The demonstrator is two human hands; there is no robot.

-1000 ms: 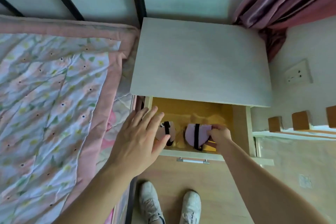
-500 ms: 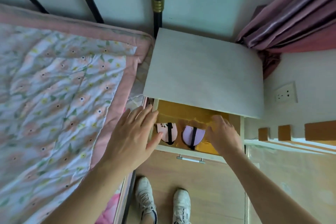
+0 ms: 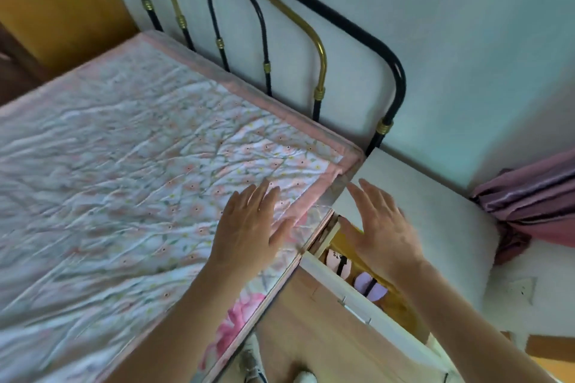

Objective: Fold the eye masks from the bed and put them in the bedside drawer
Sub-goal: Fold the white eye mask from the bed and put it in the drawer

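Two folded eye masks lie side by side in the open bedside drawer [image 3: 323, 270]: a pink eye mask [image 3: 337, 261] with a black strap and a lilac eye mask [image 3: 371, 284] with a black strap. My right hand [image 3: 382, 227] hovers over the drawer with straight fingers, holding nothing. My left hand [image 3: 249, 227] hovers over the corner of the bed, fingers spread, also holding nothing. I see no eye mask on the visible part of the bed.
The floral quilt with a pink border [image 3: 140, 180] covers the bed at left. A black and gold metal headboard [image 3: 317, 50] stands behind. The white nightstand top [image 3: 420, 211] is right of the bed; a pink curtain [image 3: 535, 199] hangs at far right. Wooden floor lies below.
The view has swung left toward the bed. My right hand has lifted out of the drawer, leaving the lilac mask inside. My left hand has moved from the drawer edge to above the quilt.
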